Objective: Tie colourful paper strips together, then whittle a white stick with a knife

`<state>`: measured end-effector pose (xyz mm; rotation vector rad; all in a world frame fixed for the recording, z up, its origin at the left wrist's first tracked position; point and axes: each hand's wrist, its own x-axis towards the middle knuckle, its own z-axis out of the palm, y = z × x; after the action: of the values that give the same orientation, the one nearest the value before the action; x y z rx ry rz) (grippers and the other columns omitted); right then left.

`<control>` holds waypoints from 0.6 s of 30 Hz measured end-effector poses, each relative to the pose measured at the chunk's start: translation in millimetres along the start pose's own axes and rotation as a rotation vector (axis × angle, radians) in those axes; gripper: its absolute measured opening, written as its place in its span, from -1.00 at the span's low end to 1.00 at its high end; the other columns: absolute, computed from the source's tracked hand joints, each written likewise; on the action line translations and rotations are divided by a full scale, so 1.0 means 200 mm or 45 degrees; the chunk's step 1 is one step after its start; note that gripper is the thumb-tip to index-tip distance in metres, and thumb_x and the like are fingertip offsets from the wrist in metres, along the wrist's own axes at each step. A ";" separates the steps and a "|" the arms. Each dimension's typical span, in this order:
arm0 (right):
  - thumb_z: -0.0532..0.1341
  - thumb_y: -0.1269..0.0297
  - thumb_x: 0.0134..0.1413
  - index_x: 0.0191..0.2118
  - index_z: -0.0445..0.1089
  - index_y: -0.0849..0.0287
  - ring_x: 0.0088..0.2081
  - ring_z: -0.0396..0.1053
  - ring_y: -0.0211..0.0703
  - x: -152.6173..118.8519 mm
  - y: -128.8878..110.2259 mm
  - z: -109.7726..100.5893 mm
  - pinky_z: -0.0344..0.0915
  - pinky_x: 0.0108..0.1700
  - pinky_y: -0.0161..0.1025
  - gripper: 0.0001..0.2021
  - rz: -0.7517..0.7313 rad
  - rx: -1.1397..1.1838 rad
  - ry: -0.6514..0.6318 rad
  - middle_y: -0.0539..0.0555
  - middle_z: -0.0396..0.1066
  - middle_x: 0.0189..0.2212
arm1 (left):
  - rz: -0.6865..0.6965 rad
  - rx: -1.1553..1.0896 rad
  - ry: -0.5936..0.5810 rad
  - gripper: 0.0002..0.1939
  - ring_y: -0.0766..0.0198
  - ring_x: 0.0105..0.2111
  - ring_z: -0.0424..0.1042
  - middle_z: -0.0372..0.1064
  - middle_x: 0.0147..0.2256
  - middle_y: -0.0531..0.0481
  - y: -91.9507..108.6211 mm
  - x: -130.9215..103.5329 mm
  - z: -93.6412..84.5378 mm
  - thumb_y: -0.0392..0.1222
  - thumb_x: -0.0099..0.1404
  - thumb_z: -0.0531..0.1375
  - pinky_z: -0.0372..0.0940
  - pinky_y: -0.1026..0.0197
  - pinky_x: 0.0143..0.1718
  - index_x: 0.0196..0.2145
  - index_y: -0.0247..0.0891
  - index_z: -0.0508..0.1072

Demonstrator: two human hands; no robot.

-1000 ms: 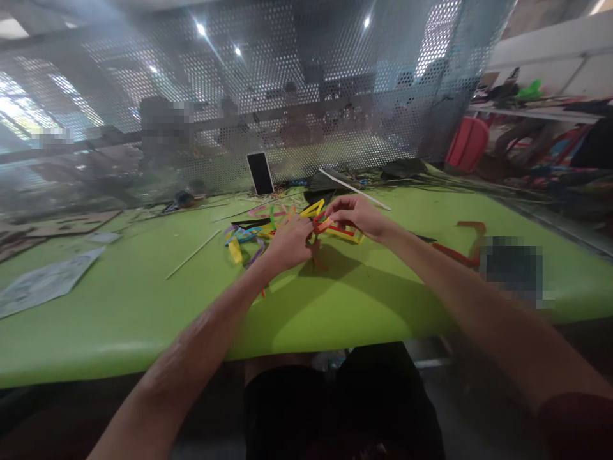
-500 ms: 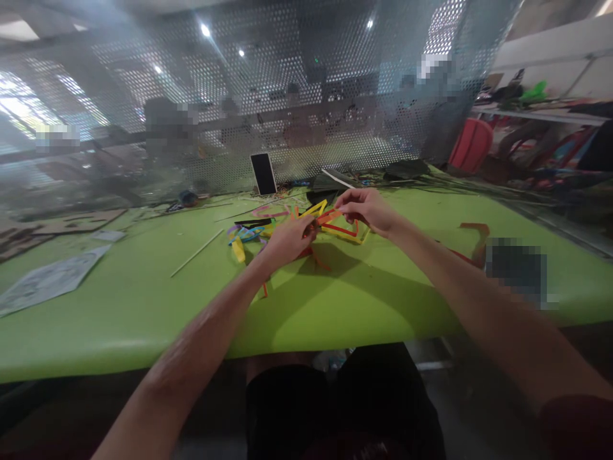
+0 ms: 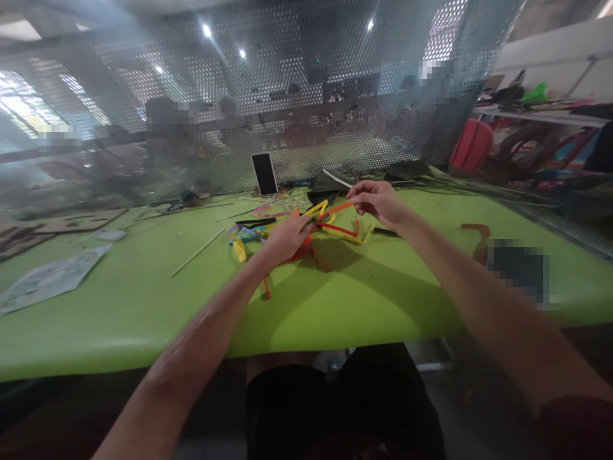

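Colourful strips lie bundled on the green table. My left hand [image 3: 288, 237] is closed on the middle of the bundle, where the strips meet; its fingertips are partly hidden. An orange strip [image 3: 341, 207] runs from there to my right hand [image 3: 375, 199], which pinches its far end between thumb and fingers. Below it a red strip [image 3: 341, 228] and a yellow strip [image 3: 352, 238] stick out to the right. Blue strips [image 3: 251, 235] and a yellow piece [image 3: 239, 250] lie left of my left hand. A dark red-orange strip [image 3: 320, 260] hangs nearer the front.
A phone [image 3: 265, 174] leans upright against the perforated screen [image 3: 230, 140]. On the left are a thin stick [image 3: 197, 253], a printed sheet [image 3: 52, 278] and brown boards [image 3: 71, 222]. An orange-brown strip [image 3: 479, 229] lies at right. Dark scraps line the back.
My right hand has moved a little right and up, drawing the orange strip out straighter from my left hand. My left hand has hardly moved.
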<state>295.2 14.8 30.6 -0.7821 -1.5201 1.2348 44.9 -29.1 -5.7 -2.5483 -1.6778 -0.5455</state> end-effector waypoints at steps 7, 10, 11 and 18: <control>0.37 0.47 -0.16 -0.42 0.49 0.23 -0.57 0.24 -0.37 0.01 0.00 -0.04 0.24 -0.49 -0.32 -0.90 0.017 -0.009 -0.010 -0.02 0.36 -0.54 | 0.115 -0.092 0.037 -0.63 0.09 -0.22 0.46 0.52 -0.21 -0.15 -0.03 0.01 0.03 -0.03 0.51 -0.05 0.26 0.15 -0.22 -0.21 -0.26 0.48; 0.38 0.45 -0.17 -0.42 0.48 0.22 -0.56 0.24 -0.37 0.01 0.00 -0.05 0.24 -0.49 -0.31 -0.89 0.006 -0.033 -0.022 -0.02 0.37 -0.53 | 0.175 -0.132 0.051 -0.62 0.12 -0.24 0.44 0.51 -0.24 -0.13 -0.04 0.01 0.03 -0.02 0.51 -0.04 0.25 0.16 -0.21 -0.24 -0.25 0.48; 0.39 0.45 -0.17 -0.42 0.48 0.23 -0.56 0.24 -0.37 0.01 0.00 -0.06 0.24 -0.49 -0.30 -0.89 0.003 -0.040 -0.026 -0.02 0.38 -0.53 | 0.192 -0.142 0.055 -0.62 0.12 -0.25 0.43 0.51 -0.25 -0.13 -0.04 0.01 0.02 -0.01 0.51 -0.03 0.25 0.16 -0.21 -0.26 -0.26 0.48; 0.37 0.46 -0.25 -0.44 0.50 0.21 -0.57 0.22 -0.37 0.01 -0.06 -0.09 0.19 -0.52 -0.32 -0.87 -0.043 -0.045 0.001 -0.02 0.36 -0.55 | 0.255 -0.264 0.004 -0.62 0.16 -0.27 0.42 0.48 -0.28 -0.11 -0.02 0.01 0.01 -0.02 0.51 -0.03 0.25 0.17 -0.19 -0.31 -0.27 0.44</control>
<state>313.6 19.5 41.7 -0.7770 -1.5524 1.1852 43.1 -25.5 -6.6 -2.8142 -1.4088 -0.7417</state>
